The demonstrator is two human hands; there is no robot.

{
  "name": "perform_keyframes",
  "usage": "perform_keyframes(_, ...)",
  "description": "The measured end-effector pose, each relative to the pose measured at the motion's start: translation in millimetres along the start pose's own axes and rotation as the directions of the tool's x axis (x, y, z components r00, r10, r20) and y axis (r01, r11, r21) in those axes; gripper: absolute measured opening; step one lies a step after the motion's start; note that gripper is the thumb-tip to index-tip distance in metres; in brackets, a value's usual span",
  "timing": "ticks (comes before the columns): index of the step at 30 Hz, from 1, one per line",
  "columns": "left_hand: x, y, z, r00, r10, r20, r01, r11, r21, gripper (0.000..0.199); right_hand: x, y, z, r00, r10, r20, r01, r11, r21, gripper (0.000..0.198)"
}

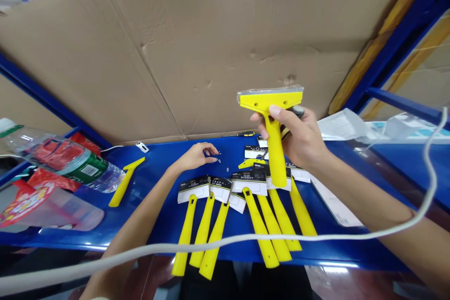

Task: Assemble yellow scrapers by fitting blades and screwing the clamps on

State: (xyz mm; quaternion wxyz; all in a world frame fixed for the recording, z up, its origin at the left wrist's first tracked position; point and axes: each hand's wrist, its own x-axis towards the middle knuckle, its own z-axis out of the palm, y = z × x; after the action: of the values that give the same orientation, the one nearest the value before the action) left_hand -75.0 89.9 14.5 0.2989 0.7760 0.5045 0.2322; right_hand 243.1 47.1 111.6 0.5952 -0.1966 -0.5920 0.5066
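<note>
A yellow scraper point(277, 150) is raised above the table in my right hand point(304, 136), its wide head up, with a clear cover over the blade edge. A dark rounded tool end point(298, 111) shows behind that thumb; its kind is mostly hidden. My left hand point(200, 155) rests low over the blue table, fingers partly curled and thumb apart, beside several tiny metal screws point(218, 160). Several carded yellow scrapers point(184, 236) lie in a fanned row in front. A loose yellow head piece point(251, 163) lies among the cards behind them.
A yellow scraper handle point(123, 183) lies at left, near a tilted water bottle point(87, 168) and a plastic cup point(75, 208). A screwdriver point(246, 134) lies by the cardboard wall point(211, 47). White cable point(239, 240) crosses the foreground. Plastic bags point(341, 124) are at right.
</note>
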Motion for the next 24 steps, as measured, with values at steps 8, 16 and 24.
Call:
perform_keyframes(8, -5, 3, 12, 0.998, 0.056, 0.023, -0.056, 0.998, 0.026, 0.025, -23, 11, 5, 0.997, 0.055, -0.046, -0.052, 0.996, 0.070, 0.015)
perform_keyframes(16, 7, 27, 28, 0.945, 0.215, 0.248, -0.249, 0.962, 0.113, 0.011, -37, 39, 9, 0.921, 0.389, 0.019, -0.387, 0.910, 0.150, 0.027)
perform_keyframes(24, 20, 24, 29, 0.919, 0.204, 0.336, -0.248, 0.965, 0.091, 0.011, -43, 52, 13, 0.854, 0.519, -0.009, -0.513, 0.846, 0.148, 0.036)
